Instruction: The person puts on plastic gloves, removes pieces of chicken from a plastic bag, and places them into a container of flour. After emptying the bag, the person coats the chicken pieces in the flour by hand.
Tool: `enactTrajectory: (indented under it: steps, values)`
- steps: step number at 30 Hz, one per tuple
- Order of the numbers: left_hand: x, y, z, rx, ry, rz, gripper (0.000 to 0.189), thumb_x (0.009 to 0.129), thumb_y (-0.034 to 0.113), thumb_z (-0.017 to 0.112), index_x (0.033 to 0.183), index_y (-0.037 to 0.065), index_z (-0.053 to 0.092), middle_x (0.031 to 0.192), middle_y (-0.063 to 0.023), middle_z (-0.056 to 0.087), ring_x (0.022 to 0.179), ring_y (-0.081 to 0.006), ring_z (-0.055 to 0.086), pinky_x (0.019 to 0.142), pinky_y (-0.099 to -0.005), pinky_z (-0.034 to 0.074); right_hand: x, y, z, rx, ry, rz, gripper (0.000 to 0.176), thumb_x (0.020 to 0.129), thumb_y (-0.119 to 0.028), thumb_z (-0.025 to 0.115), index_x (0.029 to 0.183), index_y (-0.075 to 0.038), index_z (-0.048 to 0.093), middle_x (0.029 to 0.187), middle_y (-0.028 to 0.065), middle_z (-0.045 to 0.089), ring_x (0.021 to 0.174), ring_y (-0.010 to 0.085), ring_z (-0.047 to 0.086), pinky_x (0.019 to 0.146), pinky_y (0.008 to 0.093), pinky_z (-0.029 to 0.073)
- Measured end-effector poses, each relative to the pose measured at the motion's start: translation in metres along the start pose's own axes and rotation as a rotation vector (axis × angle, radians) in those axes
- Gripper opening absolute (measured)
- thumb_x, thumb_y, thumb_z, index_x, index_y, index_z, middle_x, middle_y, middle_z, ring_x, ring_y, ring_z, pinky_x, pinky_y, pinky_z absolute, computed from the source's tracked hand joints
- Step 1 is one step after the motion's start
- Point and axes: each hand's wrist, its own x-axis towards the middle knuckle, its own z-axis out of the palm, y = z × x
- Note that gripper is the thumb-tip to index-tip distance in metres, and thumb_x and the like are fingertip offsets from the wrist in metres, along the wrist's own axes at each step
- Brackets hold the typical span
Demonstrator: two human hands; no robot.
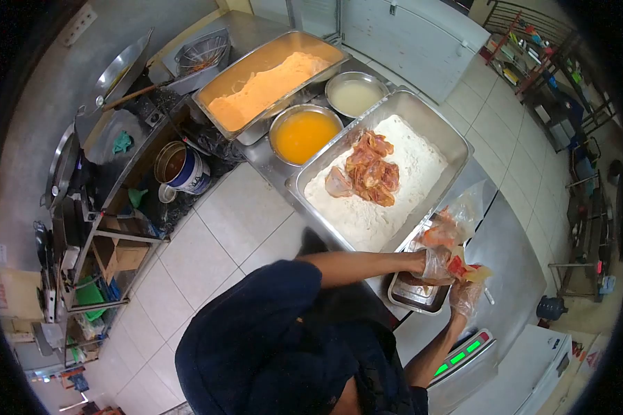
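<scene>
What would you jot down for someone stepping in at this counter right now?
Left hand: gloved, gripping the plastic bag of marinated chicken above the small steel tray.
Right hand: gloved, holding the bag's lower end.
Done: several chicken pieces already lie on the flour in the large tray.
Left: meat remains in the bag; the pieces on the flour look uncoated.

Steel counter (pixel 512 242) bears a flour tray (pixel 432 117), an orange bowl (pixel 304 106), a pale bowl (pixel 357 73), a small pan (pixel 405 301), perhaps a scale (pixel 464 356)
</scene>
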Motion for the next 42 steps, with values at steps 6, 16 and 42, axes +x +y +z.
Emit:
enactTrajectory:
  steps: [6,16,42]
  values:
    - [0.001,-0.010,0.013,-0.016,-0.067,-0.063,0.027,0.083,0.038,0.055,0.086,0.011,0.054,0.078,-0.0094,0.057,0.069,-0.0251,0.055,0.063,-0.0371,0.046,-0.002,-0.029,-0.012,-0.017,-0.026,0.169,0.033,0.077,-0.012,0.064,0.106,0.000,0.052,0.103,0.0198,0.054,0.096,0.0395,0.053,0.087,0.0426,0.042]
    - [0.018,0.015,0.006,0.078,0.079,-0.034,0.030,0.074,0.035,0.064,0.087,0.008,0.059,0.080,-0.0144,0.061,0.070,-0.0329,0.059,0.062,-0.0414,0.048,-0.013,-0.031,-0.002,0.192,0.134,0.298,0.044,0.077,-0.014,0.064,0.115,0.001,0.048,0.108,0.0202,0.054,0.101,0.0372,0.053,0.088,0.0406,0.042]
    - [-0.020,0.039,0.002,0.143,-0.005,-0.285,0.033,0.075,0.009,0.063,0.108,0.007,0.057,0.099,-0.0075,0.062,0.093,-0.0261,0.058,0.081,-0.0338,0.049,0.055,0.101,0.015,-0.014,-0.057,0.417,0.038,0.064,-0.032,0.074,0.070,-0.001,0.054,0.068,0.0195,0.058,0.065,0.0348,0.056,0.062,0.0410,0.046]
